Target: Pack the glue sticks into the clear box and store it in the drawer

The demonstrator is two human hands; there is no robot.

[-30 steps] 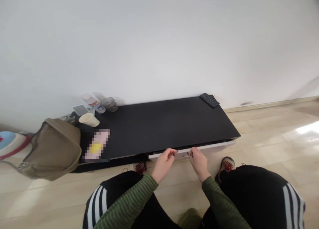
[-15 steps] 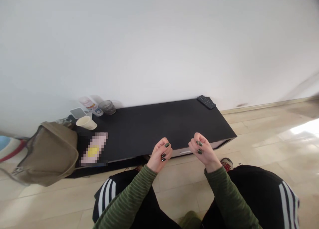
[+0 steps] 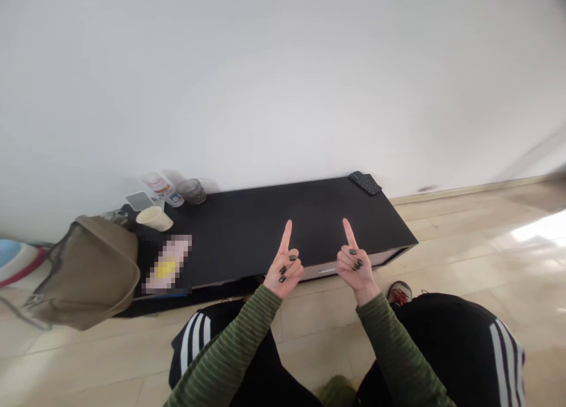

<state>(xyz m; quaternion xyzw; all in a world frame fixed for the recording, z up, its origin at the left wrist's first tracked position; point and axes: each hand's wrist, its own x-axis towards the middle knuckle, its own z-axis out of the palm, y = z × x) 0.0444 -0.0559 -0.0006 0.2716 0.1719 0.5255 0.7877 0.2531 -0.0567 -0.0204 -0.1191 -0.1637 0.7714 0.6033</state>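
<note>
My left hand (image 3: 284, 268) is raised in front of the black low cabinet (image 3: 247, 230), its index finger stretched out and the other fingers folded into the palm. Opposite it, my right hand (image 3: 355, 265) shows the same shape, with one finger pointing up and away. Palms face me, and dark green nails show on the curled fingers. Neither hand holds anything, and a gap separates the two. Both appear above the cabinet's front edge, near a pale drawer front (image 3: 325, 270).
At the cabinet's left are a brown bag (image 3: 95, 271), a paper cup (image 3: 154, 218), a spray can (image 3: 163, 190), a dark glass (image 3: 191, 191) and a blurred pink-and-yellow item (image 3: 168, 264). Dark remote-like devices (image 3: 365, 183) lie at the far right corner. A white wall (image 3: 283, 88) stands behind.
Both hands were closed fists half a second ago. Now each index finger is extended, while the other fingers stay curled. The things on the cabinet have not moved.
</note>
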